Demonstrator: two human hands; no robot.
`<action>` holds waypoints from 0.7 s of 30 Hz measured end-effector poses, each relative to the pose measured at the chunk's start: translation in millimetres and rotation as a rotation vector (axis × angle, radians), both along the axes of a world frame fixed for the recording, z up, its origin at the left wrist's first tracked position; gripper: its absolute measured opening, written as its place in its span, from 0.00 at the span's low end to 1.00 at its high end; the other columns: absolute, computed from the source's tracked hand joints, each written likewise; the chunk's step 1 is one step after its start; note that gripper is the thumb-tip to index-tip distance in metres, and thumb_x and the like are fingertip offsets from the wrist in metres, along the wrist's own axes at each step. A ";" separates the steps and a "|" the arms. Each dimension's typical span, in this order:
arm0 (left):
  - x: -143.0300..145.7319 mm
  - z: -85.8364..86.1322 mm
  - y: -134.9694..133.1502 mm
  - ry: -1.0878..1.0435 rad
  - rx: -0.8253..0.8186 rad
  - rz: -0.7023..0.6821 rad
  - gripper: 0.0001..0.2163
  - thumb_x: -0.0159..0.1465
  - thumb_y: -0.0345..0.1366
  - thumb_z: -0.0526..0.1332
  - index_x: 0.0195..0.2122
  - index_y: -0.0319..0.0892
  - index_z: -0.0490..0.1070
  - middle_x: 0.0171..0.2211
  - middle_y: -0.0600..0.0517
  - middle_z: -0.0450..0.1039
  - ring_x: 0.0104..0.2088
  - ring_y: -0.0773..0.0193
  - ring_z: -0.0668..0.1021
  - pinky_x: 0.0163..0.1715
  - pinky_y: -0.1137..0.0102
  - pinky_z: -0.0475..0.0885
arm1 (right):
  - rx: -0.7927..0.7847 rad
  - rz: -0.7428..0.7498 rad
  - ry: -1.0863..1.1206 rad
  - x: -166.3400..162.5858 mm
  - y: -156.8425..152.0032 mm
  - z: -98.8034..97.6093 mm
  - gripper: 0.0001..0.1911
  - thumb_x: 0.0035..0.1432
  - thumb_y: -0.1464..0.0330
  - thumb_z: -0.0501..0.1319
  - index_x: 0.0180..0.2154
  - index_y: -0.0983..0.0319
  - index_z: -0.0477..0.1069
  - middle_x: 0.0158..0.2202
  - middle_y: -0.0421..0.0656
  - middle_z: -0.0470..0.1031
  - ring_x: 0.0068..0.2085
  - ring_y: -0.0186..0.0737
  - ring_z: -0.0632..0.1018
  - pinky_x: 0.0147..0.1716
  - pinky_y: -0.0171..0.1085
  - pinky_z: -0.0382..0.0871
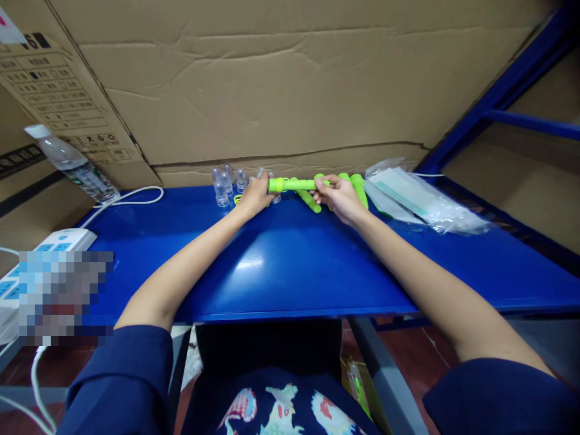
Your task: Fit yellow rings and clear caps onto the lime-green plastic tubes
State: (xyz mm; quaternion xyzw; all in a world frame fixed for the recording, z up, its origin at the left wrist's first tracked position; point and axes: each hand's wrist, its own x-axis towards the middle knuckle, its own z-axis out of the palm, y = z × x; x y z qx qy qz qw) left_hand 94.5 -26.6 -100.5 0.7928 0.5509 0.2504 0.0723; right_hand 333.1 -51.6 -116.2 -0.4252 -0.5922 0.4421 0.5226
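A bright green, flashlight-shaped tube [296,185] is held level above the back of the blue table, with a yellow ring near its wider left end. My left hand [257,192] is closed at that wide end, its fingertips partly hidden. Around the narrow right end, the fingers of my right hand [339,196] are closed. Several clear plastic domed caps [220,188] stand left of and behind my left hand. Beside it lies a yellow ring [237,199]. More green tubes [359,188] lie behind and beneath my right hand.
Clear plastic bags with pale green contents [408,193] lie at the back right. A water bottle [75,166] leans at the back left. In front of it are a white power strip [77,240] and cable. Cardboard [272,90] walls the back; a blue frame [498,99] stands right.
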 end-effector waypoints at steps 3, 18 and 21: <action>1.9 0.4 -2.1 -0.068 0.016 -0.006 0.25 0.62 0.36 0.69 0.59 0.35 0.67 0.43 0.39 0.78 0.44 0.51 0.81 0.44 0.62 0.73 | 0.000 -0.003 0.010 -1.0 -0.4 -0.1 0.31 0.46 0.43 0.73 0.39 0.57 0.68 0.30 0.44 0.75 0.29 0.39 0.74 0.29 0.40 0.76; -18.4 3.6 1.6 -0.428 0.109 -0.054 0.17 0.60 0.34 0.71 0.48 0.39 0.70 0.33 0.51 0.79 0.32 0.65 0.80 0.39 0.69 0.75 | 0.129 -0.059 0.195 -3.3 1.8 -1.3 0.30 0.46 0.44 0.75 0.37 0.57 0.68 0.26 0.38 0.72 0.27 0.33 0.74 0.24 0.32 0.72; -8.2 -6.3 8.4 -0.354 0.077 -0.133 0.18 0.59 0.35 0.72 0.48 0.38 0.71 0.31 0.52 0.78 0.31 0.63 0.80 0.39 0.67 0.76 | 0.121 -0.070 0.229 -3.6 3.5 -2.1 0.32 0.41 0.43 0.76 0.36 0.58 0.70 0.25 0.38 0.72 0.26 0.34 0.74 0.24 0.33 0.72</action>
